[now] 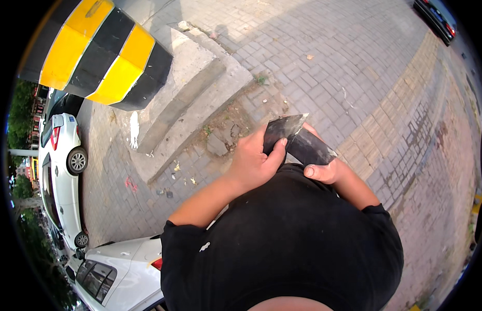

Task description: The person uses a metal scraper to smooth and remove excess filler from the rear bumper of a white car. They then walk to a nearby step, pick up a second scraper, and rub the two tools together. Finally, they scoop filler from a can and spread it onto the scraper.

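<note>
Both of my hands are in front of my black shirt, close together. My left hand (251,161) grips a dark, flat, pointed piece (280,129) with a pale worn edge, thumb pressed on its face. My right hand (328,171) grips a black rectangular slab (308,146) with a scuffed, greyish lower end, its thumb along the near side. The two meet at an angle between my hands. Whether they are separate or parts of one folded thing, I cannot tell. My fingers behind them are mostly hidden.
A thick pillar (103,54) with yellow and black stripes rises from a stepped concrete base (194,85) at the upper left. White cars (62,155) are parked on the left; a dark car (437,20) is far right. Grey paving (287,46) surrounds me, with a tan strip (391,111) on the right.
</note>
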The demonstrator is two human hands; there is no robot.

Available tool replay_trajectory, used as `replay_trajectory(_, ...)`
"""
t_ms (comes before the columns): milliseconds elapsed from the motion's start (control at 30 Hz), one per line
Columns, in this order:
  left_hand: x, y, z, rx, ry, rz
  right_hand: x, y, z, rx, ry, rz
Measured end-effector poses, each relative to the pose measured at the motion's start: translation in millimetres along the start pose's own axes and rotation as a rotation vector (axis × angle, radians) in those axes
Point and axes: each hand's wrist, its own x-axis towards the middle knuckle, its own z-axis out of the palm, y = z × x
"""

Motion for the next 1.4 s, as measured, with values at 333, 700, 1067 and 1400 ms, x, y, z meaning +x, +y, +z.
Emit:
replay_trajectory(333,1.1,-7.3,4.4,-0.078,-0.001,-0.004,-0.1,2.8,-1.6,-0.068,0.05,-0.116)
replay_trajectory(700,-4.2,15.8,9.8,-0.107,0.028,0.013,1.4,-6.6,2.2,0.001,0.019,-0.093)
replay_trajectory(1067,-9.4,18.5,6.1,-0.106,0.121,0.003,0.0,-7.5,13.3,0.012,0.109,-0.079)
replay_trajectory(1400,-19.6,14.5,9.2,-0.062,0.076,0.033,8.1,-18.7,24.3,0.002,0.195,-0.023)
